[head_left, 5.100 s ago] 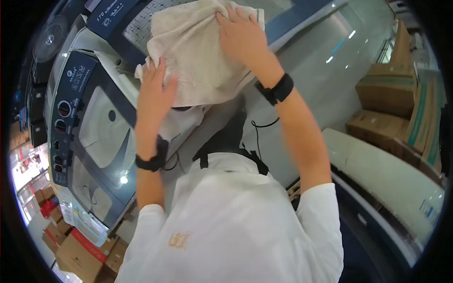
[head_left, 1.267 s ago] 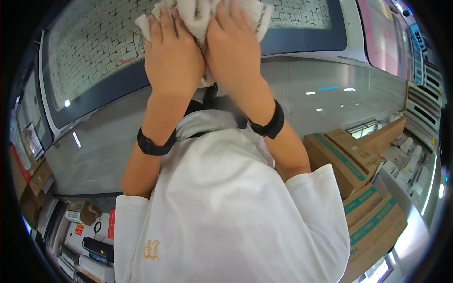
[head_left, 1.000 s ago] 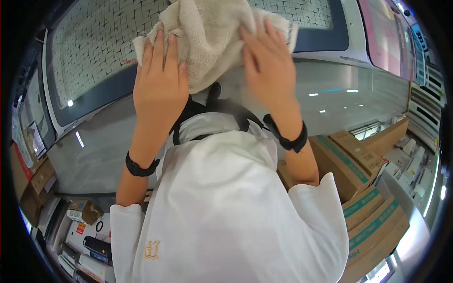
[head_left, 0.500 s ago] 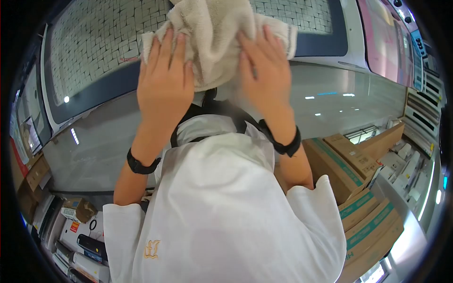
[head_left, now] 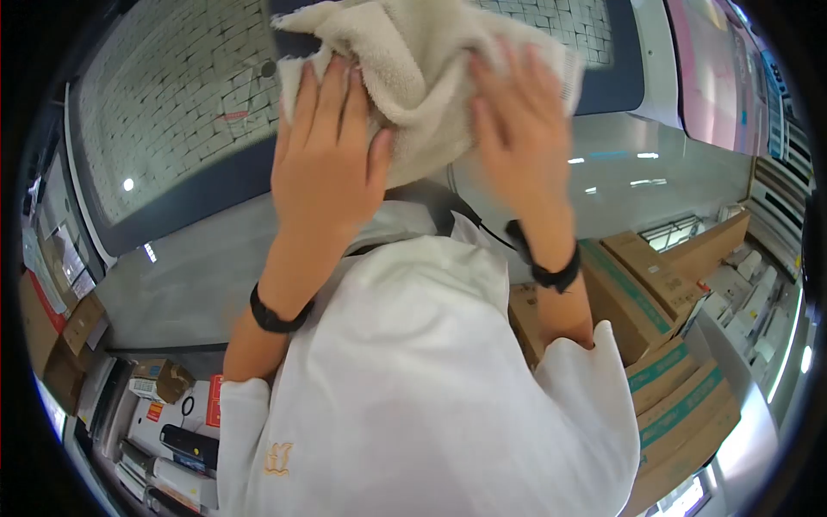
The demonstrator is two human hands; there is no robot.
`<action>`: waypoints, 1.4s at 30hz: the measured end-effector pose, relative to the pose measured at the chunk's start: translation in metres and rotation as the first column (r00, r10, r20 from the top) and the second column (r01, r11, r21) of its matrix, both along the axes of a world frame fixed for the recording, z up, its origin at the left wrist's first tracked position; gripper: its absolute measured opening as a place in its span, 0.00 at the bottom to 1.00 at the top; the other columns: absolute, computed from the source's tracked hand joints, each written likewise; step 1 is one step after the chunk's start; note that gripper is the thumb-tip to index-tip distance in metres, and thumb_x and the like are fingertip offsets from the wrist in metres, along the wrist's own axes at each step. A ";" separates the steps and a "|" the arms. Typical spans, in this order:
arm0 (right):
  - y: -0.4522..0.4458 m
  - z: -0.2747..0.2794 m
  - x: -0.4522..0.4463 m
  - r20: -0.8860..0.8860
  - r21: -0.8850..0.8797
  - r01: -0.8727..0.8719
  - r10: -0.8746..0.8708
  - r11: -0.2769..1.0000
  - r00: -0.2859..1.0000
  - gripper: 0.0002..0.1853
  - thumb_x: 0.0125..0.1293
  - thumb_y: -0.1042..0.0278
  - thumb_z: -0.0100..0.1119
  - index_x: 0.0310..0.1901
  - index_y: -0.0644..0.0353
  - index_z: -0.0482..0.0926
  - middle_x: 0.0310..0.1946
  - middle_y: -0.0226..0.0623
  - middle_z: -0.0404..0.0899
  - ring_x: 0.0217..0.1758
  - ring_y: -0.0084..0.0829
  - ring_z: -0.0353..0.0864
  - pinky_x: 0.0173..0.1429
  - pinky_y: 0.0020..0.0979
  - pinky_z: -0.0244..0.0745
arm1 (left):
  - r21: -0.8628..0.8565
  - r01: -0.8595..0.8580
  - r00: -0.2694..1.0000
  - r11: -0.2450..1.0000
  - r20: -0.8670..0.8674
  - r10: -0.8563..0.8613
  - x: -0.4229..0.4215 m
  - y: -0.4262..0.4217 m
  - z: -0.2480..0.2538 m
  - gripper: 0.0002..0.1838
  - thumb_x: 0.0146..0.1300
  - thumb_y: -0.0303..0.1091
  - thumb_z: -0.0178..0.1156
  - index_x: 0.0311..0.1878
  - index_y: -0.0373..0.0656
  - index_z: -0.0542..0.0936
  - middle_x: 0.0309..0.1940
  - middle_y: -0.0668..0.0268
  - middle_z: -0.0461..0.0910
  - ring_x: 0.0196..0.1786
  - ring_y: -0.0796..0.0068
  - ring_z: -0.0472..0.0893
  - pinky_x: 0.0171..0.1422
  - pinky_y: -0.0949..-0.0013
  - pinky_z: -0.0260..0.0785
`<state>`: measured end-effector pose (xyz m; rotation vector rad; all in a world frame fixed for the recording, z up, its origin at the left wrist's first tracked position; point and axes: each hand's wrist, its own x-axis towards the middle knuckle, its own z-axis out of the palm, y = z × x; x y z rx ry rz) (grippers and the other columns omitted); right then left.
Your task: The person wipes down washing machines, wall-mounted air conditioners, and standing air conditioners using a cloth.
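Note:
A beige towel point(head_left: 413, 77) lies bunched over the front edge of a machine's patterned glass lid point(head_left: 181, 95) with a dark border. My left hand point(head_left: 332, 155) rests flat on the towel's left part, its fingers spread and pointing away from me. On the towel's right part lies my right hand point(head_left: 525, 129), slightly blurred, fingers stretched out with the thumb apart. Both palms face down, and neither hand is closed round the cloth. The towel's striped hem shows to the right of my right hand. Each wrist wears a black band.
A pink-topped machine point(head_left: 711, 77) stands at the upper right. Cardboard boxes with green tape point(head_left: 680, 414) are stacked at the right. At the lower left are a small opened box point(head_left: 159, 379) and a black object point(head_left: 189, 444). Grey floor point(head_left: 207, 276) runs below the lid.
Earlier, my hands were on the towel in front of a machine with a control panel, then close together at the lid. Now they are farther apart, and towel and hands have shifted right in view.

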<state>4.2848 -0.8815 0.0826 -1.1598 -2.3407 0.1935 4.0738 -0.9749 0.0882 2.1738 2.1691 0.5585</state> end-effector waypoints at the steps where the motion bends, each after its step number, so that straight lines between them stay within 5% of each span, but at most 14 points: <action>1: 0.013 -0.003 0.025 -0.009 0.002 0.053 -0.053 0.999 0.999 0.22 0.68 0.65 0.63 0.64 0.45 0.84 0.70 0.43 0.78 0.75 0.54 0.72 0.78 0.48 0.65 | -0.008 -0.011 1.000 1.000 -0.013 0.010 0.003 0.000 0.002 0.34 0.66 0.44 0.63 0.72 0.38 0.74 0.73 0.54 0.72 0.76 0.47 0.70 0.79 0.42 0.62; 6: 0.077 -0.012 0.064 -0.055 0.032 0.169 -0.167 0.985 0.984 0.24 0.70 0.61 0.61 0.67 0.50 0.82 0.72 0.49 0.75 0.78 0.56 0.68 0.79 0.51 0.60 | -0.009 -0.112 0.993 0.994 -0.024 0.111 0.032 0.038 0.011 0.29 0.67 0.43 0.64 0.70 0.45 0.78 0.74 0.61 0.73 0.78 0.53 0.68 0.81 0.45 0.59; 10: 0.092 0.005 0.028 0.015 0.095 0.357 -0.360 0.929 0.933 0.19 0.76 0.69 0.52 0.64 0.62 0.82 0.66 0.53 0.79 0.74 0.56 0.72 0.79 0.47 0.63 | -0.094 -0.021 0.979 0.995 -0.204 0.002 0.048 0.084 0.041 0.28 0.70 0.34 0.60 0.72 0.35 0.73 0.74 0.44 0.70 0.75 0.40 0.69 0.78 0.51 0.63; 12: 0.099 0.007 0.029 0.022 0.094 0.354 -0.358 0.930 0.934 0.19 0.77 0.69 0.51 0.65 0.60 0.82 0.67 0.51 0.79 0.75 0.54 0.72 0.79 0.46 0.64 | -0.049 -0.012 0.988 0.999 -0.153 0.005 0.051 0.095 0.029 0.28 0.71 0.35 0.59 0.72 0.35 0.73 0.74 0.44 0.69 0.76 0.40 0.68 0.80 0.50 0.61; 15: 0.098 0.006 0.033 -0.082 0.131 0.366 -0.358 0.921 0.930 0.17 0.76 0.70 0.53 0.60 0.61 0.85 0.64 0.51 0.81 0.72 0.55 0.75 0.77 0.47 0.66 | -0.021 0.009 0.963 1.000 -0.270 -0.014 0.044 0.102 0.008 0.30 0.77 0.44 0.55 0.79 0.49 0.68 0.79 0.57 0.67 0.78 0.43 0.67 0.79 0.47 0.63; 19: 0.104 -0.013 0.042 -0.247 0.196 0.365 -0.315 0.910 0.917 0.15 0.74 0.72 0.55 0.55 0.63 0.87 0.58 0.55 0.84 0.68 0.57 0.78 0.74 0.48 0.69 | 0.013 0.073 0.973 0.997 -0.220 -0.069 0.038 0.106 -0.001 0.29 0.80 0.47 0.49 0.80 0.49 0.67 0.79 0.55 0.66 0.78 0.41 0.66 0.79 0.45 0.61; 22: 0.105 -0.016 0.048 -0.309 0.195 0.383 -0.314 0.903 0.898 0.14 0.72 0.72 0.56 0.52 0.64 0.88 0.49 0.57 0.87 0.59 0.56 0.84 0.65 0.46 0.77 | -0.006 0.090 0.962 0.996 -0.257 -0.089 0.036 0.107 -0.001 0.29 0.81 0.48 0.48 0.80 0.47 0.67 0.79 0.54 0.66 0.79 0.39 0.65 0.79 0.45 0.61; 25: 0.102 0.004 0.064 -0.419 -0.181 0.431 -0.465 0.884 0.780 0.13 0.70 0.71 0.58 0.51 0.65 0.87 0.43 0.56 0.87 0.48 0.54 0.88 0.54 0.44 0.81 | 0.008 0.081 0.968 0.997 -0.237 -0.077 0.039 0.105 0.000 0.29 0.77 0.43 0.54 0.78 0.47 0.70 0.78 0.57 0.68 0.79 0.45 0.66 0.80 0.46 0.60; 28: 0.106 -0.001 0.068 -0.348 -0.017 0.428 -0.407 0.904 0.845 0.14 0.70 0.70 0.59 0.52 0.65 0.87 0.39 0.54 0.87 0.40 0.52 0.89 0.47 0.43 0.81 | -0.071 0.012 0.990 0.997 -0.141 -0.022 0.057 0.097 0.015 0.31 0.70 0.37 0.60 0.73 0.34 0.72 0.74 0.44 0.70 0.77 0.41 0.67 0.82 0.46 0.57; 32: 0.099 -0.012 0.053 -0.226 0.264 0.341 -0.286 0.902 0.931 0.14 0.71 0.70 0.58 0.53 0.62 0.88 0.49 0.53 0.88 0.55 0.51 0.87 0.60 0.39 0.80 | 0.001 0.081 0.983 0.997 -0.168 -0.080 0.050 0.068 0.012 0.31 0.71 0.38 0.59 0.74 0.35 0.71 0.73 0.44 0.70 0.77 0.43 0.67 0.83 0.47 0.55; 34: 0.078 -0.006 0.042 -0.133 0.085 0.304 -0.291 0.949 0.947 0.21 0.70 0.64 0.58 0.59 0.68 0.83 0.64 0.58 0.80 0.70 0.56 0.77 0.74 0.47 0.70 | -0.002 0.071 0.994 0.997 -0.081 -0.071 0.044 0.046 0.014 0.30 0.71 0.38 0.59 0.74 0.36 0.72 0.73 0.44 0.70 0.77 0.43 0.67 0.83 0.49 0.55; 37: 0.056 -0.027 0.021 -0.014 0.203 0.156 -0.157 0.967 0.988 0.23 0.77 0.58 0.51 0.66 0.58 0.80 0.71 0.50 0.76 0.79 0.53 0.67 0.79 0.48 0.61 | -0.102 0.108 0.994 0.989 0.032 -0.105 0.023 0.019 0.024 0.29 0.73 0.37 0.58 0.74 0.35 0.71 0.76 0.45 0.67 0.79 0.42 0.65 0.84 0.51 0.55; 40: 0.013 -0.024 -0.032 0.138 0.206 0.113 -0.143 0.972 0.980 0.26 0.75 0.57 0.53 0.68 0.63 0.76 0.73 0.53 0.72 0.79 0.57 0.65 0.78 0.54 0.59 | -0.049 0.117 0.986 0.992 0.126 -0.110 -0.006 -0.009 0.009 0.30 0.71 0.38 0.62 0.75 0.48 0.73 0.77 0.63 0.70 0.79 0.53 0.68 0.82 0.47 0.59; 42: -0.014 -0.014 -0.077 0.153 0.159 0.026 -0.050 0.987 0.987 0.30 0.73 0.55 0.55 0.70 0.64 0.73 0.75 0.55 0.68 0.80 0.60 0.62 0.78 0.59 0.56 | -0.097 0.104 0.985 0.990 0.149 -0.089 -0.033 -0.027 0.016 0.28 0.66 0.35 0.65 0.71 0.47 0.77 0.75 0.67 0.72 0.78 0.60 0.69 0.83 0.47 0.57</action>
